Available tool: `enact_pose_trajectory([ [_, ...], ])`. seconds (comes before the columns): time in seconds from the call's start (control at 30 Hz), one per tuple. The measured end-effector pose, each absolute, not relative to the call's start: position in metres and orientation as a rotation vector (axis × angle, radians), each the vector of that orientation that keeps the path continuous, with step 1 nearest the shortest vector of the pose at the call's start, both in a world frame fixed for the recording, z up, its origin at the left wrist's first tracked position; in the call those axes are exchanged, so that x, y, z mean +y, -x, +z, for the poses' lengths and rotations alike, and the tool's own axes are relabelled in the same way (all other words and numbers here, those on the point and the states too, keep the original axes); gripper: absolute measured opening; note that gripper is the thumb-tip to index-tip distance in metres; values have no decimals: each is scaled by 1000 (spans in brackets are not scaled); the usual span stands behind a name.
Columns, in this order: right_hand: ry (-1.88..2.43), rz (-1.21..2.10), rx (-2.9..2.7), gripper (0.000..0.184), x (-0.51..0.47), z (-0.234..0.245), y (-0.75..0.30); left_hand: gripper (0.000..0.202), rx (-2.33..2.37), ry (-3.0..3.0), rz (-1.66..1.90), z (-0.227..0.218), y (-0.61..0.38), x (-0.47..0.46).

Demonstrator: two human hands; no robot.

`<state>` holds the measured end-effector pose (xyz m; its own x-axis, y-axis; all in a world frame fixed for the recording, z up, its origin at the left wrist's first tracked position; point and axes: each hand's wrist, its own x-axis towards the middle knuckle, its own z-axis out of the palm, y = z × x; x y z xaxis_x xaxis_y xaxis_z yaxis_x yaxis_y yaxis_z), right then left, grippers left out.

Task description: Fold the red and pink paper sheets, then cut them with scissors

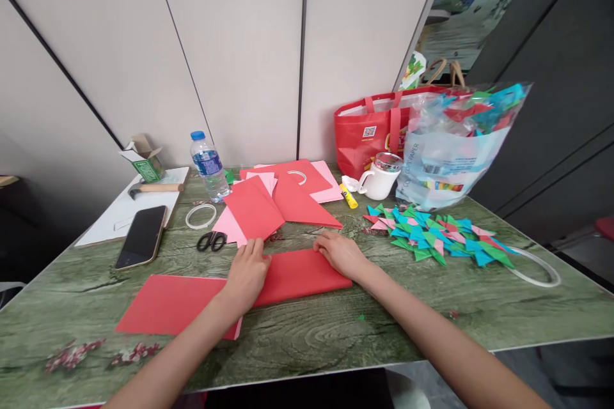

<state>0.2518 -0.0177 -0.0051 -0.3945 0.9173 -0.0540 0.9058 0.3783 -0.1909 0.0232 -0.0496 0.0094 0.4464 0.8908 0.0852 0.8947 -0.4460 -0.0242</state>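
The desk extends beneath and around the left hand and the right hand. The red bag stands beyond the right hand. The plastic bag, holding coloured paper pieces, stands beyond and to the right of the same hand.

The paper pile, red and pink, lies just beyond both hands. The white board lies far to the left of the left hand. The folded triangles, in blue, green, pink and red, lie to the right of the right hand. The red sheets lie left of the left hand, partly under its forearm.

The folded red paper lies flat between the hands. Left hand: fingers together, bent, set on the left end. Right hand: fingers bent at the far edge, near the right end. Whether either thumb pinches the paper cannot be told.

Beyond and left of the left hand are the bottle, upright; the phone; and the hammer, on the board. The mug stands beyond the right hand. The tape ring and scissors lie beyond and left of the left hand. The glue stick lies beyond the right hand.
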Motion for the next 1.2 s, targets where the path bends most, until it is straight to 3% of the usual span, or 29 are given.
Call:
enact_pose_trajectory([
  [0.5,1961,116,-2621,31,-18,7,-207,22,-1389,2862,76,10,-26,-41],
  [0.67,2011,17,-2501,30,-25,-4,-199,38,-1308,2864,45,8,-28,-44],
  [0.77,2004,-3,-2476,29,-27,-8,-200,35,-1281,2851,72,7,-32,-46],
  [0.97,1895,32,-2503,30,-28,-11,-205,25,-1283,2799,115,12,-42,-48],
  [1.2,1527,204,-2653,19,-37,-9,-210,34,-1307,2748,124,10,-46,-53],
])
